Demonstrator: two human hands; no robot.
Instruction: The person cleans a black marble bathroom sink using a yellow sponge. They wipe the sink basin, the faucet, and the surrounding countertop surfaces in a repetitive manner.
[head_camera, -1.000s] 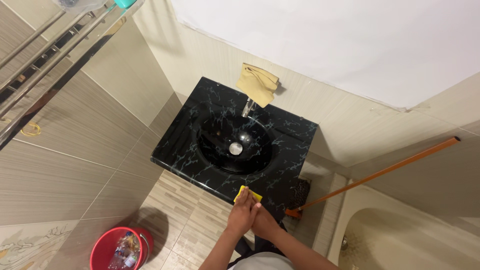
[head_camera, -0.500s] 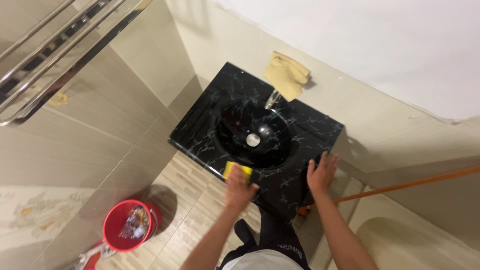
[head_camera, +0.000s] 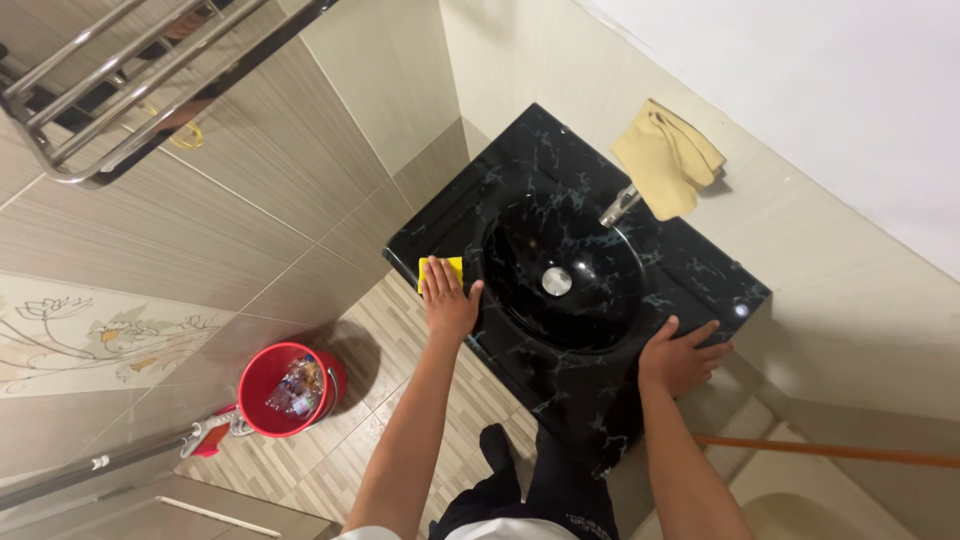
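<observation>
Hands first, nearest the camera: left hand (head_camera: 449, 303) is pressed flat, fingers spread, on a yellow sponge (head_camera: 438, 271) at the front left edge of the black marbled washbasin (head_camera: 700, 280). It is not clenched round the sponge, just palm down on it, with the yellow showing past the fingertips. Right hand (head_camera: 680, 355) is open too, fingers splayed and gripping nothing, resting on the basin's front right corner.

Below the arms, dark trousers and a dark shoe stand close against the vanity front. Off to the left on the wood-look floor tiles sits a red bucket (head_camera: 285, 392) with clutter inside, a long mop handle (head_camera: 110, 460) lying beside it and touching its rim. To the right, an orange broom handle (head_camera: 830, 453) runs along behind the right forearm, near the pale tub edge.

Farther out, the round bowl with its metal drain (head_camera: 556, 281) lies between the two hands, open and unobstructed. Beyond it a chrome tap (head_camera: 620, 205) juts over the bowl, with a folded tan cloth (head_camera: 668, 157) draped just behind it against the beige tiled wall. Top left, a steel towel rack (head_camera: 130, 80) hangs on the grey wall, well apart from everything.
</observation>
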